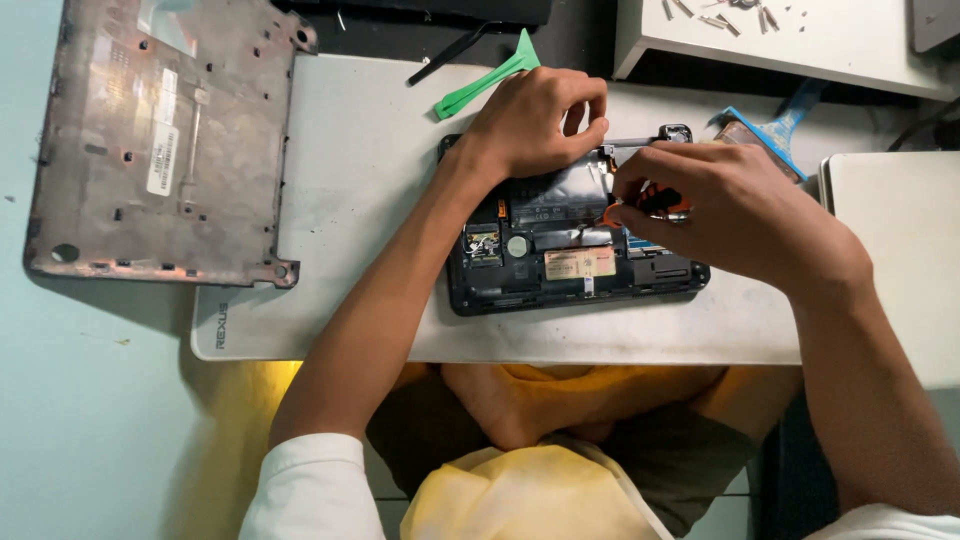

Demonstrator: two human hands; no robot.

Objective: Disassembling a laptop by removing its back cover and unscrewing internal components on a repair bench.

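An opened black laptop base [480, 295] lies on a white board [380, 140], its circuit board and battery exposed. My left hand [535, 120] rests curled on the laptop's far edge, steadying it. My right hand [715, 205] grips a small screwdriver with an orange and black handle [655, 205], its tip pointing down into the laptop's inside near the top middle. The tip itself is hidden by my fingers.
A removed brownish laptop bottom cover [160, 140] lies at the left. A green plastic pry tool [485, 85] and a black tool [450, 55] sit behind the laptop. A blue-handled brush [770, 130] lies at right. Loose screws [720, 15] rest on a white shelf.
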